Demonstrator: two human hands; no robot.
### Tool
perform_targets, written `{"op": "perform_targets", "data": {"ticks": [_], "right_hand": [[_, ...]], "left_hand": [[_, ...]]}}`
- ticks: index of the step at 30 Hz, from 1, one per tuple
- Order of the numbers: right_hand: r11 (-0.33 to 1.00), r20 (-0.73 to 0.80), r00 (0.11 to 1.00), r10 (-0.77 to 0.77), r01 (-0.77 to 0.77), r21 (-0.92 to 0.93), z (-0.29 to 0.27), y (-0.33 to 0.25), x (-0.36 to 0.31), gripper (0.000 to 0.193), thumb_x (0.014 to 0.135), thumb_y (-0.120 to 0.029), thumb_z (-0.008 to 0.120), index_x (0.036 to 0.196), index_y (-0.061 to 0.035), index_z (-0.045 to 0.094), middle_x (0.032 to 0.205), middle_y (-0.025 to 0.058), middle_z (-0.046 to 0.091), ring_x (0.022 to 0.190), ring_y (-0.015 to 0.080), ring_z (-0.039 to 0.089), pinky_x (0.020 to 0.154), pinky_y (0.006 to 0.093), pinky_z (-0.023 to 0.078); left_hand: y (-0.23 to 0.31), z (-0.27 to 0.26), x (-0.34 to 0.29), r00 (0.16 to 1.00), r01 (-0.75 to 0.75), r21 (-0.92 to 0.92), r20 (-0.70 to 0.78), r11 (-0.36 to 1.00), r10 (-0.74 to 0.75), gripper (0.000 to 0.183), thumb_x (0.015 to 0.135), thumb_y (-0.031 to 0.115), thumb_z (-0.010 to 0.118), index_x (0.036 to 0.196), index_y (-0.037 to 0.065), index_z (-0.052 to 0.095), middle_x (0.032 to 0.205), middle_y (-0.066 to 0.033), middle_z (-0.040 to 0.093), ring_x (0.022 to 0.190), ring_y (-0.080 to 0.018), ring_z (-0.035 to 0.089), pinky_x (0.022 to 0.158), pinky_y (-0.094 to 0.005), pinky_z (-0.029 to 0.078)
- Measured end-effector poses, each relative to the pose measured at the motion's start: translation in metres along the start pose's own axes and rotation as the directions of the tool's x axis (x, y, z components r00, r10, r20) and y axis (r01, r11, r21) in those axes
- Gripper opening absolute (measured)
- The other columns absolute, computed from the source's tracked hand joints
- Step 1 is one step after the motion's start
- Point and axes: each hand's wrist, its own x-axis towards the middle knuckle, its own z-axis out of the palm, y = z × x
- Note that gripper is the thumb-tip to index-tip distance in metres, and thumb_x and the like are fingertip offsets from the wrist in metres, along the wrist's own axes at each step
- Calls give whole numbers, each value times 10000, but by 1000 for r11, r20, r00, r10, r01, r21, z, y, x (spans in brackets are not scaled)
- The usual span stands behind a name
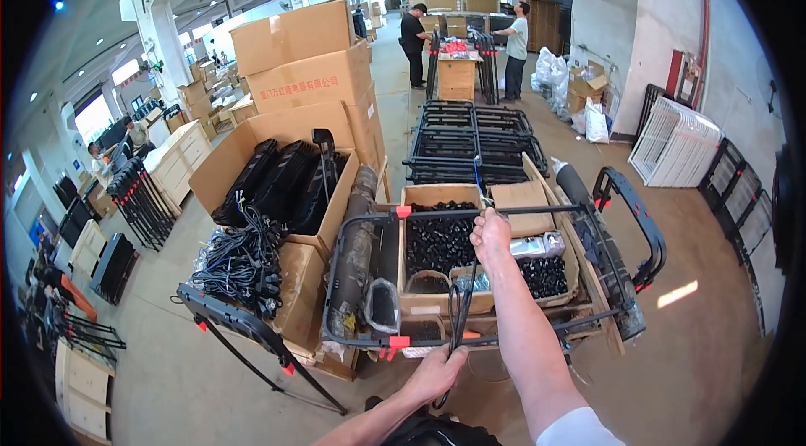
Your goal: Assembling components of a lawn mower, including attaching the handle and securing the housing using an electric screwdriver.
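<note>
A black cable [457,312] hangs in a bundle of loops in front of me. My left hand [438,372] is closed around the lower part of these loops, close to the near bar of a black tubular frame [537,337] with red corner pieces. Farther out, my right hand [489,234] grips the same cable in a fist by the frame's far bar. Above that fist the cable's end sticks up, with thin coloured wires [482,187] showing. Under the frame sits a cardboard box [437,305] with many small black parts.
A pile of black cables [243,265] lies on a carton at left, beside an open carton [340,219] of long black parts. Stacked black frames [474,139] stand ahead. Two people [416,39] work at a far table. White racks [676,144] lean at right.
</note>
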Motion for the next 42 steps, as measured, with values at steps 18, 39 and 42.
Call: {"op": "perform_targets", "data": {"ticks": [18,39,42], "right_hand": [[619,760,644,80,566,-544,-42,-19,-264,217,1048,-185,650,1096,15,720,790,-4,635,704,62,545,630,262,446],[375,753,575,320,652,-658,-85,23,-273,276,958,-244,677,1119,-25,725,920,203,751,823,392,739,746,452,581],[322,713,581,392,640,-698,-77,33,-270,545,963,-247,669,1471,-109,524,935,183,760,827,405,735,736,488,580]], "left_hand": [[113,-77,-123,329,-61,985,-133,162,935,311,898,88,707,1208,63,729,1348,-115,684,1333,-358,579,1141,-537,400],[-12,-67,-69,778,-258,-72,-607,963,163,159,1017,140,717,1057,10,633,890,5,699,786,-40,623,697,-223,506],[-11,-68,-82,790,-162,53,-591,985,161,182,1014,167,718,1026,0,647,828,7,693,738,-36,603,646,-223,482]]}}
